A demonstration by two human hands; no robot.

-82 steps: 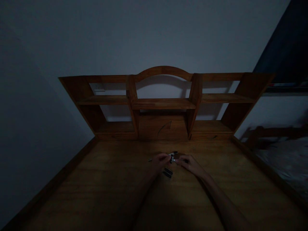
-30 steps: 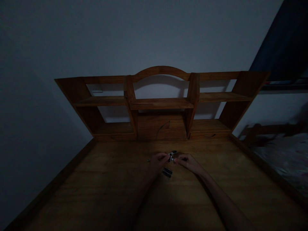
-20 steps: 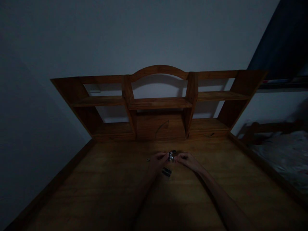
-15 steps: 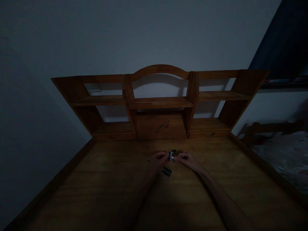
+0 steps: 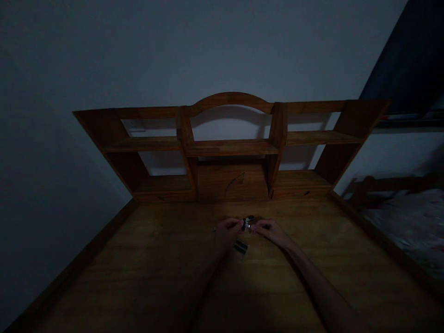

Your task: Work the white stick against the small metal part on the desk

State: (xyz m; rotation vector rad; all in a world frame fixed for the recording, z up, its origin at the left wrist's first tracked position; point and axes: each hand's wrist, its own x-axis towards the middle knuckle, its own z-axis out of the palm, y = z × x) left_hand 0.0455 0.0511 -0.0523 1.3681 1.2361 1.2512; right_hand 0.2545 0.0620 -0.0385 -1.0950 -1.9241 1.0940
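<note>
Near the middle of the wooden desk point(image 5: 166, 277), my left hand point(image 5: 227, 231) is closed in a pinch on a small black-and-white piece point(image 5: 246, 224) with a shiny part. From the other side, my right hand point(image 5: 272, 232) is closed, its thumb and fingertip pressed together at the piece's right edge. The piece is too small and dark to name. Below it, by my left wrist, lies a small dark block-like object point(image 5: 240, 247). A tiny pale item point(image 5: 213, 229) shows just left of my left hand.
A wooden shelf unit point(image 5: 232, 148) stands along the desk's back edge, against the wall point(image 5: 222, 46). Raised side rails point(image 5: 378, 236) border the desk. Beyond the right rail lies a pale crumpled heap point(image 5: 412, 222). A dark curtain or window point(image 5: 409, 64) is at upper right.
Both hands hold almost the same place and pose. The shiny part between the fingertips has shifted very slightly; the dark object on the desk stays put.
</note>
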